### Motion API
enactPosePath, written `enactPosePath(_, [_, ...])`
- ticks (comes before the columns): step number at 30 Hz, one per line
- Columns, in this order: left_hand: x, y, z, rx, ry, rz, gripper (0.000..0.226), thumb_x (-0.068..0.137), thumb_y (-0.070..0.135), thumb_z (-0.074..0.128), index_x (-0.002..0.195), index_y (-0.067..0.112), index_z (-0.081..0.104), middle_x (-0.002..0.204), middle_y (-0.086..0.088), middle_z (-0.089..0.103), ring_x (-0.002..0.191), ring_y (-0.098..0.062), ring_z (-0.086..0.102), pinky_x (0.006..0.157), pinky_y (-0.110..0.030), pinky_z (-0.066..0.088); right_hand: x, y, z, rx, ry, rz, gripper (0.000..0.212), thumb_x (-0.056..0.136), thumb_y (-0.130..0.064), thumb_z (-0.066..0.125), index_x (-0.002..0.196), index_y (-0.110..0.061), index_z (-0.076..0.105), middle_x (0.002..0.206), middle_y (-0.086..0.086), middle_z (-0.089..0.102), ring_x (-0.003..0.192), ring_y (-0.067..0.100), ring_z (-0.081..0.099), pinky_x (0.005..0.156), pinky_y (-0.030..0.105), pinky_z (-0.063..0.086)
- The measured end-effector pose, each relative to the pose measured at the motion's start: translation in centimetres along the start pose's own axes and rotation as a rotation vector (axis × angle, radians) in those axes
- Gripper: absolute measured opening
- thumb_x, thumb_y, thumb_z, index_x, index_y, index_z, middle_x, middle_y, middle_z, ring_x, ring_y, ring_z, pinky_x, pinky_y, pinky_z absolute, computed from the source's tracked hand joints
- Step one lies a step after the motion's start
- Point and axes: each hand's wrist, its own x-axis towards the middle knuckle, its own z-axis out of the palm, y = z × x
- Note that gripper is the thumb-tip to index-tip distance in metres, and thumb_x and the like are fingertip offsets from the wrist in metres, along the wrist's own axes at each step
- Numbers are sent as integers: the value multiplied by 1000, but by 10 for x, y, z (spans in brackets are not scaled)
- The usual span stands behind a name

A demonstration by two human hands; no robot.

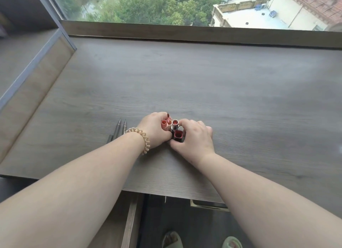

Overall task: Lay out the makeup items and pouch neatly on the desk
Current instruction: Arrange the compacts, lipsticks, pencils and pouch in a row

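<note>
Shelf unit [33,92]: a side panel with a grey edge borders the desk on the far left.
Pencils [118,129]: two slim grey makeup pencils lie side by side on the desk, tips pointing away towards the window, just to the left of the left wrist; the end of a third, darker stick shows beside them, and the forearm hides the rest.
Hair tie [143,136]: a pale coiled band sits around the left wrist.
Left hand [154,129]: rests on the desk with its fingers curled round the left side of the cluster, gripping the coral tubes.
Lipsticks [172,126]: a tight group stands upright on the desk between the two hands, near the front edge and slightly left of centre. From the left: a coral tube [164,124], a paler pink one touching it, a silver tube [175,124] with a pink top, and in front of that a dark red square case [178,135].
Right hand [194,138]: closes on the cluster from the right, thumb against the dark red square case, fingers wrapped round the far side of the silver tube.
Desk [240,99]: a grey wood-grain top running to the window ledge.
Window [166,5]: trees and a rooftop lie far below.
Floor: two pale green slippers [232,243] show under the front edge.
Pouch: not in view.
</note>
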Motion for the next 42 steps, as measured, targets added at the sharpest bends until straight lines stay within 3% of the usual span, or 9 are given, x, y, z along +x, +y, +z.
enactPosePath(7, [-5, -2, 7, 44, 110, -22, 15, 77, 22, 63, 88, 13, 64, 91, -7, 60, 84, -23, 57, 77, -33, 46, -2, 0, 3, 16, 32, -5, 36, 71, -45, 62, 105, -33, 56, 94, -7, 66, 96, 21, 55, 79, 34, 30])
enactPosePath(14, [-11, 3, 14, 11, 142, -16, 11, 76, 23, 62, 80, 13, 62, 77, -4, 59, 73, -21, 53, 66, -30, 42, -3, 0, 1, 13, 28, -8, 24, 72, -37, 61, 94, -30, 55, 87, -5, 66, 91, 23, 57, 73, 32, 25])
enactPosePath(21, [-7, 30, 30, -39, 146, 39, 7, 76, 21, 63, 80, 17, 60, 68, 7, 51, 60, -5, 45, 54, -15, 31, -14, 28, -13, 35, 150, 22, 20, 72, -36, 62, 89, -27, 56, 81, -5, 66, 84, 24, 58, 72, 33, 29])
enactPosePath(26, [-4, 77, 62, -63, 128, 87, 3, 76, 17, 62, 78, 17, 60, 63, 10, 48, 58, -1, 43, 62, -21, 33, -26, 79, -48, 29, 191, 110, 23, 71, -38, 67, 89, -30, 56, 73, -14, 57, 83, 20, 58, 72, 32, 27])
enactPosePath(30, [-1, 123, 96, -85, 114, 113, 4, 75, 17, 63, 76, 17, 59, 62, 9, 50, 57, -1, 45, 57, -18, 34, -37, 127, -87, 9, 207, 145, 24, 71, -37, 68, 91, -31, 56, 69, -16, 48, 85, 19, 57, 73, 31, 26])
enactPosePath(36, [1, 199, 153, -106, 153, 77, 3, 75, 16, 61, 75, 18, 59, 62, 9, 50, 59, -6, 46, 64, -21, 36, -55, 198, -130, 14, 180, 124, 25, 72, -38, 67, 93, -30, 57, 81, -11, 64, 87, 20, 58, 71, 31, 25])
enactPosePath(42, [9, 271, 201, -127, 275, 1, 7, 77, 17, 63, 73, 17, 57, 57, 9, 45, 62, -14, 45, 63, -24, 35, -70, 261, -175, 56, 30, 59, 25, 76, -32, 64, 100, -27, 56, 95, -3, 65, 92, 23, 59, 68, 30, 39])
